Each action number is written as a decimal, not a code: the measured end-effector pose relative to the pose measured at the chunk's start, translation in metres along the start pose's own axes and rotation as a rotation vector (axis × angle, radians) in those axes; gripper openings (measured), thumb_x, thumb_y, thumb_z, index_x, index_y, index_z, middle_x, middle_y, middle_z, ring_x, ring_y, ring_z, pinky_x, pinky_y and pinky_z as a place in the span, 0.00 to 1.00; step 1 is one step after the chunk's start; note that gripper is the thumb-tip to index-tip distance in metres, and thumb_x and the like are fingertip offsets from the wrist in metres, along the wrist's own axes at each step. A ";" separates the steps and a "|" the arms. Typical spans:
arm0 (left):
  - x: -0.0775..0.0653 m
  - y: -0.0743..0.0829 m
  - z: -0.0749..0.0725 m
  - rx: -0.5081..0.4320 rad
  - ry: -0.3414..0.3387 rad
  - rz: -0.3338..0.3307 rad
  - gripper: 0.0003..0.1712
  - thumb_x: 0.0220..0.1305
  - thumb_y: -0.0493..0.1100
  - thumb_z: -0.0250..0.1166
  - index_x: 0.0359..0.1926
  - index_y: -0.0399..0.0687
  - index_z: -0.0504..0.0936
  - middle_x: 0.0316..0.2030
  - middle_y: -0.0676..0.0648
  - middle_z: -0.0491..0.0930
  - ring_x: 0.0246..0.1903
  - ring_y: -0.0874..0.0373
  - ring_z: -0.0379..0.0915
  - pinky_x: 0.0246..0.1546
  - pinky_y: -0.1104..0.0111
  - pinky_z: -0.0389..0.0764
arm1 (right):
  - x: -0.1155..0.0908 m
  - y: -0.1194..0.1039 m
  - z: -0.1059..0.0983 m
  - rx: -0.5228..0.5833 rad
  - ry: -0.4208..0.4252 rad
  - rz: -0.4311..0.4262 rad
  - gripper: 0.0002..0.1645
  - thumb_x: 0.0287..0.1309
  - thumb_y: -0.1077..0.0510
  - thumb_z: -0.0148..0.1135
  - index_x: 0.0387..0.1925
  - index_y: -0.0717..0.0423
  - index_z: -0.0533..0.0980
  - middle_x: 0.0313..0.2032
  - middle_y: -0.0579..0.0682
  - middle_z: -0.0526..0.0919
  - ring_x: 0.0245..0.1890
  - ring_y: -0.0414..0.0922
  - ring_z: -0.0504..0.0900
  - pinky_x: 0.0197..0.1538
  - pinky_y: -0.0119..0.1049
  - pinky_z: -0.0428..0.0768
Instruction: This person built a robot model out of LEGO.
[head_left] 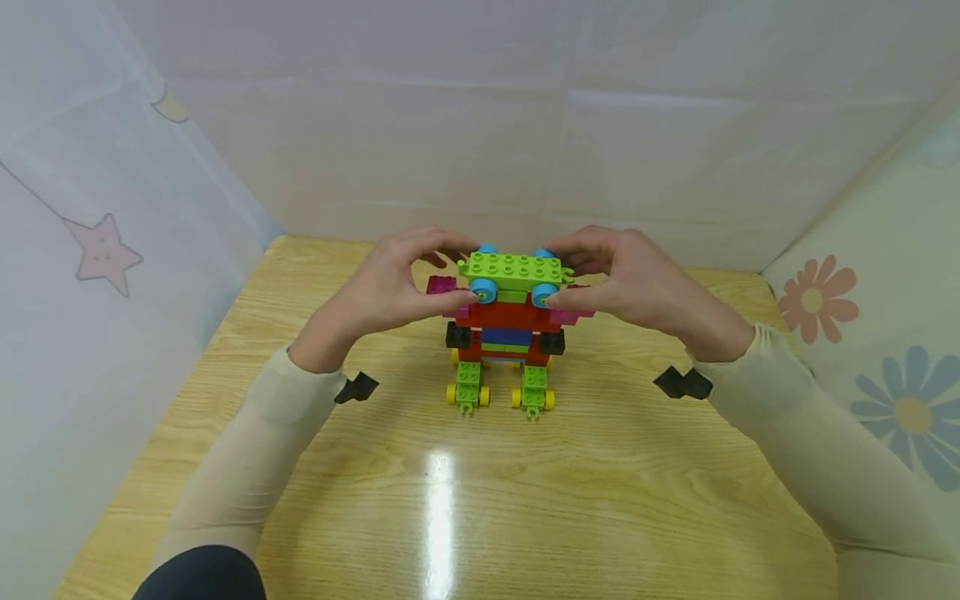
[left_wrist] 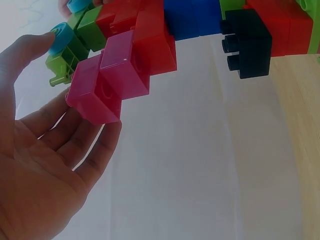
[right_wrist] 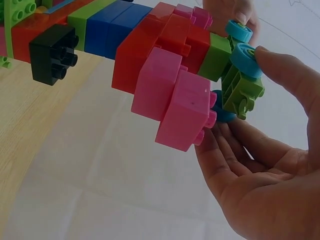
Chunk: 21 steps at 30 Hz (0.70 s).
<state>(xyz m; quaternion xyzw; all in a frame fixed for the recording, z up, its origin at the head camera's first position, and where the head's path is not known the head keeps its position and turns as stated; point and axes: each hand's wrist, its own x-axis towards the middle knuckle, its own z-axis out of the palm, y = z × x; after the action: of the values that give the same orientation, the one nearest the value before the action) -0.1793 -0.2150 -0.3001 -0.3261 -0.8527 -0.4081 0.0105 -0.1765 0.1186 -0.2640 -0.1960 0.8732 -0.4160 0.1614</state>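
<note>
A figure built of toy building bricks stands upright on the wooden table in the head view. On top lies a lime-green wheeled base (head_left: 514, 267) with blue wheels. My left hand (head_left: 378, 287) pinches its left end, thumb on the front wheel (left_wrist: 61, 38) and fingers behind. The right hand (head_left: 637, 279) grips the opposite end likewise, its thumb on a front wheel (right_wrist: 246, 60). Below sit a green brick (right_wrist: 214, 57), red bricks (head_left: 506, 315), pink bricks (right_wrist: 185, 111) jutting at both sides, and blue bricks (right_wrist: 117, 22). The back fingertips are partly hidden.
Black bricks (head_left: 457, 335) stick out lower on the figure. Its feet are green wheeled pieces (head_left: 468, 377) with yellow wheels, on the wooden table (head_left: 600, 483). A pale cloth (head_left: 450, 125) hangs behind and at both sides. Black straps (head_left: 684, 382) show at the wrists.
</note>
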 end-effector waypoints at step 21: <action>-0.004 -0.002 0.005 -0.014 0.021 -0.011 0.30 0.64 0.46 0.83 0.65 0.48 0.87 0.59 0.49 0.89 0.59 0.54 0.83 0.65 0.49 0.86 | 0.000 0.003 0.004 -0.003 -0.017 -0.008 0.37 0.66 0.50 0.82 0.74 0.48 0.80 0.65 0.50 0.86 0.66 0.53 0.86 0.69 0.57 0.83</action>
<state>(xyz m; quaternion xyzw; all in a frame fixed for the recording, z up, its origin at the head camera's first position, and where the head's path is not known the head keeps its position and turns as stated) -0.1761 -0.2149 -0.3060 -0.3172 -0.8514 -0.4175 0.0152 -0.1749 0.1178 -0.2691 -0.2034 0.8715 -0.4138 0.1671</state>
